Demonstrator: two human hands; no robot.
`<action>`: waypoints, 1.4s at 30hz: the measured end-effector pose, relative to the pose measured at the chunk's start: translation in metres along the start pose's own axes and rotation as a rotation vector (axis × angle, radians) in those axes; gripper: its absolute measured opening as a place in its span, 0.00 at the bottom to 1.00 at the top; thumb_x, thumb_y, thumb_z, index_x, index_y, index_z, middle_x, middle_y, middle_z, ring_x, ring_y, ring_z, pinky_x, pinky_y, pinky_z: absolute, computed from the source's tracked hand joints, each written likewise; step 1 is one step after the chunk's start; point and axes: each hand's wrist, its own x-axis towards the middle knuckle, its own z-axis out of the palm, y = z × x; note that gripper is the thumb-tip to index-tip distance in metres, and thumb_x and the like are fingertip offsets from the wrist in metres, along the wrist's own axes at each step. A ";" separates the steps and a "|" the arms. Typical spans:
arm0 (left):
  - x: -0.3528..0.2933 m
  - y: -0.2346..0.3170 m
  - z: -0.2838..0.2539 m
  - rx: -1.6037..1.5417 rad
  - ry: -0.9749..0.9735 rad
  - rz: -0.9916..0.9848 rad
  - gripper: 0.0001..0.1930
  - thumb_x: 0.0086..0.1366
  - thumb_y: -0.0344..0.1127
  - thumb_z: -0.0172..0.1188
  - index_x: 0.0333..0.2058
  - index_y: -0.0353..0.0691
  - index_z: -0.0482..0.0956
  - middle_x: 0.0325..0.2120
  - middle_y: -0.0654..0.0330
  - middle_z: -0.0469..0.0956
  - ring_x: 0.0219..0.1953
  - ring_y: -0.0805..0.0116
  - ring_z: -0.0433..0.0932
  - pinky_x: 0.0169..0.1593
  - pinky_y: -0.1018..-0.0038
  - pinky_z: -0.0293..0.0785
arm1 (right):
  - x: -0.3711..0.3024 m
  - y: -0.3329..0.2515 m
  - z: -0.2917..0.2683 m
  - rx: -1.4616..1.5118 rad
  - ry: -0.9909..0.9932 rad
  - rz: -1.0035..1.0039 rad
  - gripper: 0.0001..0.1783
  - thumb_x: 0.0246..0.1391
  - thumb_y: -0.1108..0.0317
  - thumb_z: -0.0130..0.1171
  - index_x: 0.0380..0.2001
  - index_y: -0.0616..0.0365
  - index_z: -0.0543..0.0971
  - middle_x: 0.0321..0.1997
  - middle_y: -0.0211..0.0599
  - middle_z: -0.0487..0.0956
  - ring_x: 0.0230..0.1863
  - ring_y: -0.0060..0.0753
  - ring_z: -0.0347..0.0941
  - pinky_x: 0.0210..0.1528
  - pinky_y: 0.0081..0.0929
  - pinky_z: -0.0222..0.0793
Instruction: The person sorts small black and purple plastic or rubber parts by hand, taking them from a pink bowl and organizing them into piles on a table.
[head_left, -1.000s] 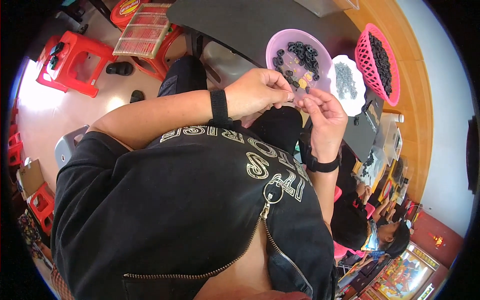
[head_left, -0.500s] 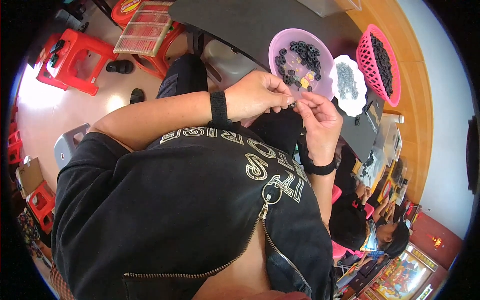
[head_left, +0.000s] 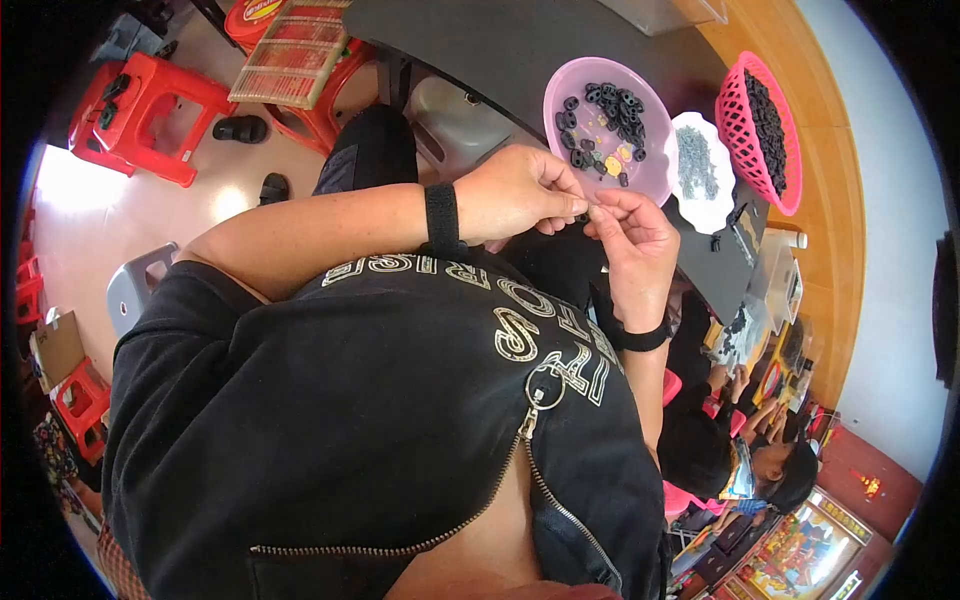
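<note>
My left hand (head_left: 515, 198) and my right hand (head_left: 637, 245) meet in front of my chest, thumbs and fingertips pinched together. Between them is a small dark piece (head_left: 584, 214), mostly covered by the fingers, so its shape does not show. Just beyond the hands, a light purple plastic bowl (head_left: 655, 170) holds many small black plastic parts (head_left: 617, 108) with holes in them and a few yellow bits (head_left: 613, 165). To its right, a white scalloped dish (head_left: 712, 216) contains a heap of small grey metal pieces (head_left: 697, 165).
A pink lattice basket (head_left: 737, 135) full of black parts stands at the right of the dark table (head_left: 480, 45). Clear containers (head_left: 775, 280) sit farther along. Another person (head_left: 710, 450) works at lower right. Red stools (head_left: 165, 110) and a grey chair (head_left: 455, 125) are at left.
Both hands stay pinched together in nearly the same spot; my right hand has shifted slightly left. The bowl and dish appear a little farther right in the view.
</note>
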 end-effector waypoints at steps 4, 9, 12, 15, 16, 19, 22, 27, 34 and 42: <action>0.000 -0.002 -0.001 -0.005 -0.007 0.029 0.05 0.62 0.28 0.55 0.30 0.33 0.75 0.21 0.65 0.74 0.22 0.80 0.70 0.27 0.83 0.68 | 0.000 0.002 0.001 -0.013 0.004 0.014 0.08 0.50 0.81 0.56 0.36 0.66 0.75 0.28 0.31 0.77 0.27 0.16 0.72 0.31 0.13 0.69; 0.001 -0.002 -0.001 -0.026 -0.011 0.026 0.05 0.62 0.28 0.54 0.30 0.33 0.75 0.21 0.65 0.74 0.22 0.79 0.70 0.27 0.83 0.68 | 0.000 0.003 0.001 -0.010 0.005 0.026 0.08 0.50 0.81 0.57 0.36 0.66 0.76 0.28 0.31 0.77 0.27 0.16 0.72 0.31 0.13 0.69; 0.003 -0.005 -0.004 -0.033 -0.036 0.022 0.04 0.62 0.28 0.54 0.30 0.33 0.74 0.21 0.65 0.74 0.22 0.79 0.70 0.28 0.83 0.68 | 0.002 0.003 0.000 0.017 -0.002 0.028 0.08 0.51 0.80 0.57 0.37 0.66 0.76 0.28 0.31 0.77 0.27 0.16 0.72 0.32 0.13 0.69; 0.003 -0.003 -0.005 -0.024 -0.012 0.020 0.04 0.62 0.29 0.55 0.31 0.34 0.74 0.23 0.66 0.74 0.24 0.80 0.71 0.28 0.83 0.69 | 0.012 -0.001 -0.015 -0.088 0.080 -0.023 0.09 0.53 0.77 0.56 0.38 0.66 0.76 0.29 0.31 0.78 0.29 0.17 0.72 0.33 0.14 0.68; 0.003 -0.001 -0.005 0.007 0.007 0.001 0.04 0.62 0.30 0.55 0.31 0.34 0.74 0.24 0.66 0.74 0.25 0.80 0.71 0.29 0.83 0.69 | 0.021 0.001 -0.028 -0.168 0.147 -0.060 0.09 0.52 0.77 0.56 0.38 0.66 0.77 0.29 0.31 0.78 0.29 0.17 0.72 0.33 0.14 0.68; 0.001 0.001 -0.006 0.049 0.022 -0.020 0.05 0.62 0.31 0.55 0.32 0.35 0.74 0.25 0.66 0.75 0.26 0.81 0.72 0.29 0.84 0.69 | 0.040 0.003 -0.040 -0.358 0.208 -0.122 0.08 0.51 0.77 0.57 0.36 0.66 0.78 0.29 0.33 0.78 0.29 0.19 0.73 0.33 0.16 0.68; 0.001 0.003 -0.006 0.047 0.011 -0.015 0.06 0.62 0.32 0.55 0.32 0.36 0.75 0.25 0.66 0.75 0.26 0.81 0.72 0.29 0.85 0.69 | 0.055 0.002 -0.029 -0.603 0.121 -0.180 0.08 0.48 0.74 0.59 0.34 0.64 0.79 0.28 0.38 0.79 0.28 0.25 0.74 0.33 0.19 0.70; 0.001 0.004 -0.007 0.064 -0.020 0.005 0.06 0.62 0.33 0.55 0.32 0.36 0.75 0.26 0.65 0.76 0.25 0.81 0.72 0.28 0.85 0.68 | 0.074 0.005 -0.004 -0.909 -0.102 -0.168 0.10 0.42 0.68 0.62 0.27 0.63 0.79 0.27 0.44 0.78 0.27 0.41 0.76 0.31 0.29 0.71; 0.002 0.004 -0.013 0.065 -0.041 -0.012 0.05 0.61 0.32 0.56 0.31 0.37 0.75 0.25 0.65 0.76 0.25 0.81 0.71 0.27 0.85 0.67 | 0.083 0.005 0.001 -0.977 -0.119 -0.061 0.10 0.41 0.67 0.61 0.28 0.61 0.78 0.25 0.44 0.78 0.28 0.43 0.76 0.31 0.33 0.70; 0.005 0.004 -0.014 0.091 -0.044 -0.037 0.06 0.61 0.32 0.55 0.32 0.36 0.75 0.25 0.65 0.75 0.25 0.80 0.71 0.28 0.84 0.68 | 0.085 0.011 0.003 -0.928 -0.148 -0.151 0.09 0.40 0.69 0.61 0.28 0.60 0.77 0.22 0.42 0.75 0.27 0.42 0.73 0.31 0.33 0.69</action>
